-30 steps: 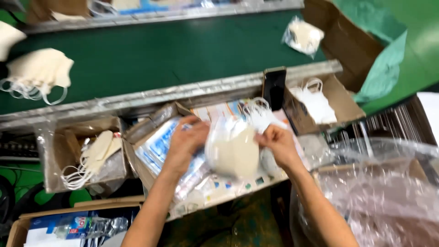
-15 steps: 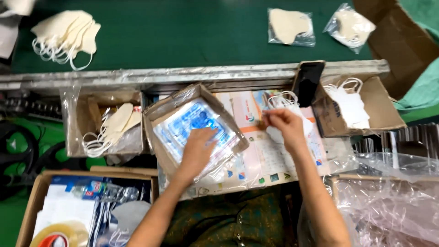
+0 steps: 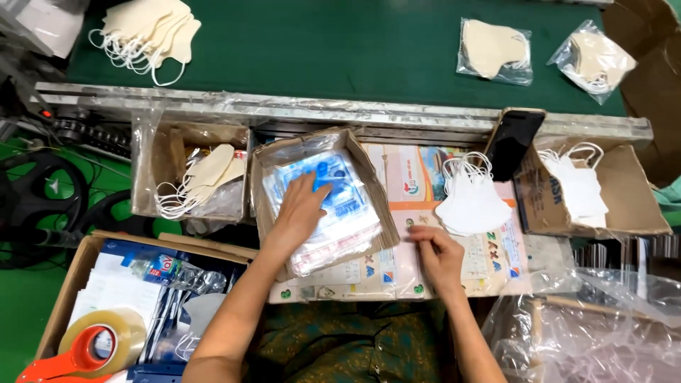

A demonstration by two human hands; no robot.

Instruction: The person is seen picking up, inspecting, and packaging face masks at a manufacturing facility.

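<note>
The left hand [image 3: 301, 209] lay flat, fingers spread and gripping nothing, on the stack of clear printed bags [image 3: 328, 206] in the open cardboard box [image 3: 264, 191] at the middle of the bench. The right hand [image 3: 438, 254] rested to the right on the printed paper sheet [image 3: 397, 273], fingers loosely curled; whether it pinched anything could not be told. Just beyond it, farther and to the right, lay a small pile of white masks [image 3: 472, 202], touching the sheet and apart from the hand. A box of cream masks [image 3: 206, 177] stood left of the bag box, and another box of white masks [image 3: 582, 188] at the right. On the far green belt [image 3: 340, 50] lay two bagged masks [image 3: 494, 50] and a loose heap of cream masks [image 3: 152, 32]. By the look of it, the step in hand was drawing one bag off the stack; that called for the flat fingers to pinch a single top bag free without dragging those beneath
</note>
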